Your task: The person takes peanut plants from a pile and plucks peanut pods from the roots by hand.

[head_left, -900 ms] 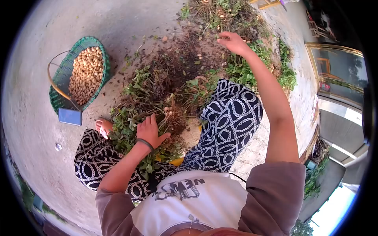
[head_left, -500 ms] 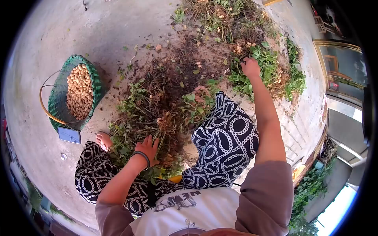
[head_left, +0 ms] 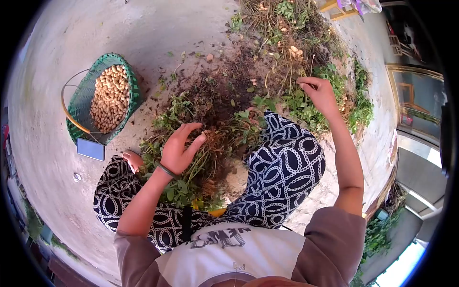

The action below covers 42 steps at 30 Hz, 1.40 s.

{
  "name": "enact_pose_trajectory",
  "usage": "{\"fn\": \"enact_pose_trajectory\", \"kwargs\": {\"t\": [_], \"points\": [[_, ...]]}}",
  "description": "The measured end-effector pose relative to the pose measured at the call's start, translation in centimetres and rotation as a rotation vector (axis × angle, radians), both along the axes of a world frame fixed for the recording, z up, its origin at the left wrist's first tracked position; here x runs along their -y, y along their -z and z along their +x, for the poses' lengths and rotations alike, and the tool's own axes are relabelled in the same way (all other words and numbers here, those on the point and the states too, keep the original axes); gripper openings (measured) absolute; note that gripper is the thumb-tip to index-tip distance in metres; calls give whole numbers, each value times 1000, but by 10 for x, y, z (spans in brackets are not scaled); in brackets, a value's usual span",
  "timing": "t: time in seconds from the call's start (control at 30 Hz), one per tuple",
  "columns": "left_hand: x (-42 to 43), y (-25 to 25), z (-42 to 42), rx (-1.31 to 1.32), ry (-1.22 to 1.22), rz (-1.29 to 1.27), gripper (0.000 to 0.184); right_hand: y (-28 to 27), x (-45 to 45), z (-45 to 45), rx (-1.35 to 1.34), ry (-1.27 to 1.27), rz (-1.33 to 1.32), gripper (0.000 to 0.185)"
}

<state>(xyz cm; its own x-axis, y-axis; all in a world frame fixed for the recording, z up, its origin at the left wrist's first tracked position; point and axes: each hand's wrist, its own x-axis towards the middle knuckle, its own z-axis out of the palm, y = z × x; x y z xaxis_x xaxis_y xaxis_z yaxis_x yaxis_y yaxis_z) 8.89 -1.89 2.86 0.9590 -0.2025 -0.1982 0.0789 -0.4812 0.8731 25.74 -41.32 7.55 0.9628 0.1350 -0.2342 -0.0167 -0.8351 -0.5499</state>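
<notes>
My left hand [head_left: 179, 149], with a dark band at the wrist, is over the pile of uprooted peanut plants [head_left: 205, 115] between my legs. Its thumb and fingers are apart, beside a few pods among the roots. Farther out on the right, my right hand [head_left: 319, 94] has its thumb and forefinger pinched round the stems of a peanut plant [head_left: 287, 67]. That plant stands up from the ground, with pale pods [head_left: 295, 51] at its upper end. Green leaves [head_left: 301, 105] lie under and beside this hand.
A green woven basket [head_left: 75, 115] with a curved handle holds many peanuts, on the left. A phone [head_left: 91, 149] leans at its near end. More plants [head_left: 282, 19] lie at the top, near a wooden stool [head_left: 340, 10]. A framed glass panel [head_left: 418, 103] stands at the right.
My right hand has come up out of the leaves with a plant's stems at its fingertips. My left hand has lifted from the pile and its thumb has spread from the fingers.
</notes>
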Motion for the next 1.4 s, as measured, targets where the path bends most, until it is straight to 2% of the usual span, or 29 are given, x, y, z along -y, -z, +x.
{"fn": "enact_pose_trajectory", "kwargs": {"t": [0.07, 0.17, 0.2, 0.27, 0.33, 0.37, 0.4, 0.47, 0.53, 0.57, 0.67, 0.73, 0.87, 0.93, 1.0, 1.03, 1.13, 1.17, 1.2, 1.27, 1.33, 1.37, 1.4], "points": [[-6, 6, 1, 36, -78, -138, 47, -49, -58, -28, 20, -182, 19, 20], [-15, 15, -3, 98, -159, -115, 60, -82, -136, -75, 146, -488, 10, 20], [-14, 11, -2, -76, -190, -353, 72, -87, -160, -91, 162, -597, 29, 18], [-8, -3, -6, -147, -370, -526, 69, -78, -192, -122, 323, -855, 47, 18], [-23, -11, 2, -171, -434, -562, 57, -77, -220, -150, 246, -989, -13, 27], [-27, -1, -6, -183, -543, -609, 46, -74, -230, -163, 243, -1029, 3, 30], [-35, -5, -6, -160, -525, -649, 39, -67, -239, -172, 253, -1067, 16, 33], [-40, -20, -10, -159, -542, -998, 29, -64, -255, -182, 222, -1160, 24, 38], [-45, -22, -14, -139, -492, -982, 26, -70, -264, -180, 135, -1283, -11, 39], [-48, -22, -17, -130, -468, -971, 25, -80, -268, -173, -44, -1242, 54, 35], [-59, -19, -26, -136, -361, -955, 23, -75, -271, -137, 195, -842, 509, 24], [-56, -21, -30, -138, -357, -1000, 20, -69, -277, -111, 164, -559, 481, 23], [-54, -30, -33, -203, -293, -1012, 17, -37, -271, -96, -273, -542, 683, 22], [-54, -28, -34, -204, -248, -990, 17, -35, -271, -99, -385, -568, 744, 19], [-52, -25, -34, -214, -235, -1023, 16, -32, -274, -99, -301, -573, 726, 14], [-52, -27, -34, -234, -215, -1037, 16, -29, -275, -99, -261, -574, 719, 15], [-51, -34, -33, -254, -192, -1012, 17, -24, -273, -98, -766, -233, 926, 30], [-52, -32, -33, -259, -203, -995, 17, -26, -276, -97, -786, -45, 1071, 41], [-53, -31, -33, -262, -214, -977, 18, -27, -271, -88, -843, -22, 1196, 44], [-51, -31, -32, -214, -259, -922, 17, -28, -271, -90, -756, -40, 1198, 47], [-49, -21, -32, -161, -299, -802, 18, -28, -271, -96, -817, -115, 1049, 42], [-51, -18, -33, -149, -286, -703, 22, -23, -270, -98, -721, -284, 857, 32], [-49, -18, -34, -92, -291, -679, 23, -19, -274, -105, -508, -380, 794, 27]]}}
